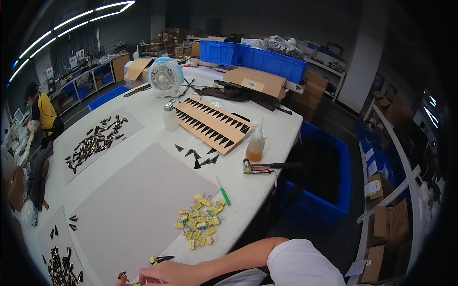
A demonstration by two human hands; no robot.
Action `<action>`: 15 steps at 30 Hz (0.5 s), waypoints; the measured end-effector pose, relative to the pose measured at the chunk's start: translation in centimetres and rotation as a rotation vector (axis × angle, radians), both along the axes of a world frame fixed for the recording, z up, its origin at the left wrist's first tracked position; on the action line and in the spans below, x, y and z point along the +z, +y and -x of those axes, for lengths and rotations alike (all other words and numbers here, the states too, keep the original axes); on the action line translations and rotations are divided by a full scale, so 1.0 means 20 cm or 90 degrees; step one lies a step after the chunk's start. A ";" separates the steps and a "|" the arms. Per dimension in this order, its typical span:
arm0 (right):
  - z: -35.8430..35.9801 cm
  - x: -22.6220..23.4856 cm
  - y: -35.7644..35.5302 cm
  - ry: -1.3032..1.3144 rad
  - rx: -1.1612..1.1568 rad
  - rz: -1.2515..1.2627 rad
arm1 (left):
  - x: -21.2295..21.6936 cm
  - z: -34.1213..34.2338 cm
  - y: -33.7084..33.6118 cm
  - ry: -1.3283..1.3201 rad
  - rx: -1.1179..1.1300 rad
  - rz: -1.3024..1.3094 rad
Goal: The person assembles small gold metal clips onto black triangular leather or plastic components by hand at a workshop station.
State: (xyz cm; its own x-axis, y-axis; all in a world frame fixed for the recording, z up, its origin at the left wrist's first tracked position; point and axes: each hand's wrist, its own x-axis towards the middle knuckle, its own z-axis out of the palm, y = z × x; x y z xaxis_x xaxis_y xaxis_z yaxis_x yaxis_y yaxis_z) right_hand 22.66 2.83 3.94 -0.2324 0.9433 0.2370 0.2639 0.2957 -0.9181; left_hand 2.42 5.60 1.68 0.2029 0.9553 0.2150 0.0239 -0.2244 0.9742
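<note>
Pointed pieces [93, 145] are lying piled, seemingly done | black triangles [197, 163] are waiting | right hand [164, 273]: finger grip unclear

And up at the top left, bright strip lights [73, 20] blaze in slanting rows, while the grey far wall [124, 32] sits dim beyond them. Down that side runs a long bench with a tan end panel [120, 69], a yellow line crossing the dark floor [334, 119] in front of it. Here in the foreground, a broad white worktable [285, 133] sweeps across, edges bowed. Over to the right, a pale pillar [365, 71] rises beside a low white shelf [326, 67], and a white-framed rack [389, 195] curves down the rim.
</note>
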 end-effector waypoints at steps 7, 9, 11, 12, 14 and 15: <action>0.01 -0.01 0.02 -0.066 0.038 -0.032 | 0.04 0.00 -0.01 0.031 0.018 -0.022; 0.02 -0.01 0.03 -0.071 0.048 -0.049 | 0.03 0.02 -0.01 0.012 0.013 -0.019; 0.02 0.01 0.01 -0.037 0.061 -0.001 | 0.04 0.02 -0.01 -0.008 0.007 -0.014; 0.02 0.00 0.01 -0.036 0.060 0.001 | 0.04 0.01 -0.02 -0.003 0.013 -0.010; 0.03 -0.03 0.02 -0.075 0.056 -0.029 | 0.05 0.00 -0.02 0.003 0.017 -0.005; 0.03 -0.03 0.02 -0.074 0.054 -0.029 | 0.05 0.00 -0.02 0.003 0.017 0.003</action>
State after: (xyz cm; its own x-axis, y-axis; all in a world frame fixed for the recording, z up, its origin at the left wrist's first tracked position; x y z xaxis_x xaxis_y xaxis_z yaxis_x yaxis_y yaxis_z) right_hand 22.09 3.17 3.28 -0.3386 0.9083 0.2454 0.3404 0.3614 -0.8680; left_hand 2.34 5.13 2.61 0.1779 0.9615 0.2096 0.0340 -0.2189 0.9751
